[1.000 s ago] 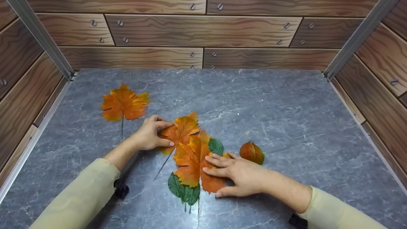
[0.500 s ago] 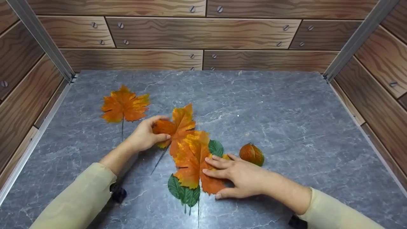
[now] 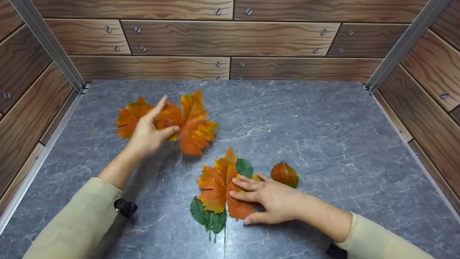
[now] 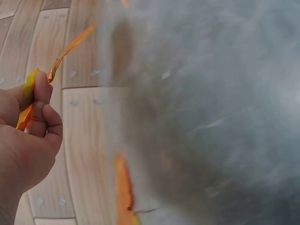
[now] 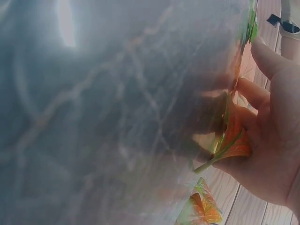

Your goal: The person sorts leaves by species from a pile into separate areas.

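Raised above the table's left side, an orange maple leaf is pinched between the thumb and fingers of my left hand; in the left wrist view it shows edge-on. It overlaps a second maple leaf lying behind the hand. My right hand rests with spread, straight fingers on another orange maple leaf near the centre. Green leaves stick out from under that leaf at the front, and one more green leaf at its back. Something yellow-orange with a green stem is partly hidden under the right palm.
An orange-green, lantern-like pod lies just beyond the right hand. The grey marbled table is bordered by wood-plank-patterned walls and metal corner posts.
My left hand has lifted its maple leaf off the central pile and moved it back and left, toward the leaf lying there. The right hand has stayed in place.
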{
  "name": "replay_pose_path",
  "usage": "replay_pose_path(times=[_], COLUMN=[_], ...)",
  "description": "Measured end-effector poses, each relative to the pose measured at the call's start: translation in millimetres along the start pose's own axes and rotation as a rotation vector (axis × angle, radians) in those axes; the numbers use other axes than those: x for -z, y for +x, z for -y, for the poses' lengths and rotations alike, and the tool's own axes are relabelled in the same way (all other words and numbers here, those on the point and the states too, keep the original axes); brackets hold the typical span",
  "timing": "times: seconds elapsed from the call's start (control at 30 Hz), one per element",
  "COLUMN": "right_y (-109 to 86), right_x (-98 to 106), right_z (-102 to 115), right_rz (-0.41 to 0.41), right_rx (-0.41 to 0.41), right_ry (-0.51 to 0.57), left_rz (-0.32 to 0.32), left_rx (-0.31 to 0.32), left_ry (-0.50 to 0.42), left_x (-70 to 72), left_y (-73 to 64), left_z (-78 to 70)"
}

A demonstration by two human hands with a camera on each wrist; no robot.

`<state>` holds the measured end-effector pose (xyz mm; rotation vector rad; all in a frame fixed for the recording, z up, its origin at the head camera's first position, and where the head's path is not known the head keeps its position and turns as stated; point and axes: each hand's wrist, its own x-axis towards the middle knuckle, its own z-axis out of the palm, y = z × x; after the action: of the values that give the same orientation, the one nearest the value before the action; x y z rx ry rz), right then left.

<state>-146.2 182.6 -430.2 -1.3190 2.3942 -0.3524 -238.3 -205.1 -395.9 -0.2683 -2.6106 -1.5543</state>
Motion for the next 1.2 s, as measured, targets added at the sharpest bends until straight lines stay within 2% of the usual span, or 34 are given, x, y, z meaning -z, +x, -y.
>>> replay_pose_path(times=[0.1,0.33,0.47,0.6,0.73,0.83,1.03,1.2], right_y=[-0.9,-1.7,-1.5,-1.2,-1.1,-0.8,-0.6,-0.7], right_x=[-0.9,-1.1,-0.7,-1.0,-1.4,-1.3,-1.5,-0.4], right_z=[-1.1,-1.8,-2.2,-2.4,-2.6,-2.5,-1.8,-1.0], right_rz=[-0.013,-0.002,0.008,0.009,0.011,0.015,0.003,-0.006], right_rx=[0.008,-0.007,-0.012,-0.015,-0.018,-0.018,-0.003,0.009], right_ry=[-0.001,0.011,0.016,0.016,0.016,0.017,0.008,-0.001], left_rz=[-0.03,-0.059,-0.093,-0.15,-0.184,-0.184,-0.176,-0.151], left_rx=[-0.007,-0.046,-0.048,-0.017,0.043,0.072,0.088,0.136], left_ry=[-0.013,-0.126,-0.11,-0.157,-0.238,-0.267,-0.358,-0.346], left_x=[10.1,25.5,28.8,27.2,24.0,22.3,13.3,3.7], left_y=[5.0,16.7,22.9,30.9,40.0,46.2,57.3,63.3], left_z=[-8.1,-22.8,-24.0,-21.8,-19.3,-17.0,-12.6,-4.4])
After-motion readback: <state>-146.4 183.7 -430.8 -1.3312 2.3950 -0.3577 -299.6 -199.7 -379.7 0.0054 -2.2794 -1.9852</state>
